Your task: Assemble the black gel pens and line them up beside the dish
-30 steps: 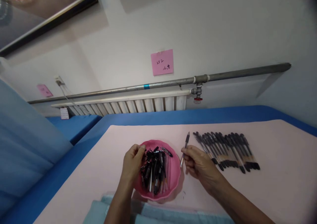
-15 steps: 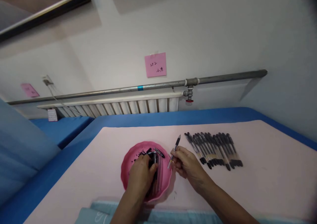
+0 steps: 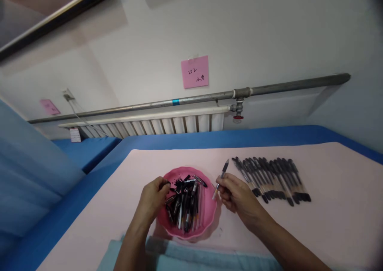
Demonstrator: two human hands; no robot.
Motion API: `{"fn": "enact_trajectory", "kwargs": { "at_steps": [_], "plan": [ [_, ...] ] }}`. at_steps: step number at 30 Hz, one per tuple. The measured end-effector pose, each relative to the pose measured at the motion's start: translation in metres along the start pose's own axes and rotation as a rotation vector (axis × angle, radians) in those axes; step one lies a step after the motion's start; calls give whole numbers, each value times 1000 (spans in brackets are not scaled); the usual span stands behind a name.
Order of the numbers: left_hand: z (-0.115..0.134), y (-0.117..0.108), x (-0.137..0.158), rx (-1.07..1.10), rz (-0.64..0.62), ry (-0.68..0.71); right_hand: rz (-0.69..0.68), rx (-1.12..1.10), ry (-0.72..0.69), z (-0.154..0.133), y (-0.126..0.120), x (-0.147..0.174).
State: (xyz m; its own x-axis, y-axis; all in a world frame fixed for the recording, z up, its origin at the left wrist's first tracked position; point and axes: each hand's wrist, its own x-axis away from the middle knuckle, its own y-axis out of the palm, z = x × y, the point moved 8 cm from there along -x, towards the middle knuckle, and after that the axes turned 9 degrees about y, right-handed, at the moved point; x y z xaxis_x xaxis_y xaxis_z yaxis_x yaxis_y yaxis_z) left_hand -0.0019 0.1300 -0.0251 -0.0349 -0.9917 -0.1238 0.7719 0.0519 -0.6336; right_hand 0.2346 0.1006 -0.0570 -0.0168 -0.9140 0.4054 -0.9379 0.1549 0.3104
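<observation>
My right hand (image 3: 237,191) pinches a clear-barrelled pen (image 3: 224,170) with a dark grip, its tip pointing up and away, just off the right rim of a pink scalloped bowl (image 3: 211,213). At the bowl's left rim, my left hand (image 3: 154,197) is closed, thumb against fingers, on a small black piece (image 3: 168,183) that may be a pen cap; most of it is hidden. Inside the bowl lie black pen caps (image 3: 187,215), clear empty barrels (image 3: 201,203) and a heap of tiny black parts (image 3: 179,184).
To the right, a row of assembled black pens (image 3: 269,179) lies side by side on the pale pink sheet (image 3: 119,195). Folded light-blue cloth (image 3: 191,259) borders the near side. Behind the blue bed edge (image 3: 209,139) stand a radiator (image 3: 167,125) and a pipe (image 3: 134,109).
My left hand has come out of the bowl's middle to its left rim with a small black piece, uncovering the pen parts. My right hand still holds the pen. The view has shifted slightly.
</observation>
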Motion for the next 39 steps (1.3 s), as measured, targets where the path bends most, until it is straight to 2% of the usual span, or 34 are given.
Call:
{"fn": "enact_trajectory", "kwargs": {
  "at_steps": [3,9,11,15,22,28,33,36,39],
  "plan": [
    [-2,1,-1,-71,-30,32,-3,6,-8,-1,0,0],
    [20,-8,0,-428,84,134,8,13,-17,0,-1,-1],
    [24,-4,0,-455,60,168,10,13,-18,0,-1,-1],
    [21,14,-3,-459,-33,181,12,7,-16,-1,0,1],
    [15,24,-2,-350,80,115,12,10,-9,-3,0,3],
    [21,3,5,-335,128,53,10,7,-6,-3,0,3],
    [15,-26,5,-283,249,-18,10,35,-40,-3,0,5],
    [3,-30,1,-338,232,-59,10,118,-108,-6,0,4],
    [-16,-24,-2,-213,173,-134,14,200,-133,-5,2,2]
  ]
}}
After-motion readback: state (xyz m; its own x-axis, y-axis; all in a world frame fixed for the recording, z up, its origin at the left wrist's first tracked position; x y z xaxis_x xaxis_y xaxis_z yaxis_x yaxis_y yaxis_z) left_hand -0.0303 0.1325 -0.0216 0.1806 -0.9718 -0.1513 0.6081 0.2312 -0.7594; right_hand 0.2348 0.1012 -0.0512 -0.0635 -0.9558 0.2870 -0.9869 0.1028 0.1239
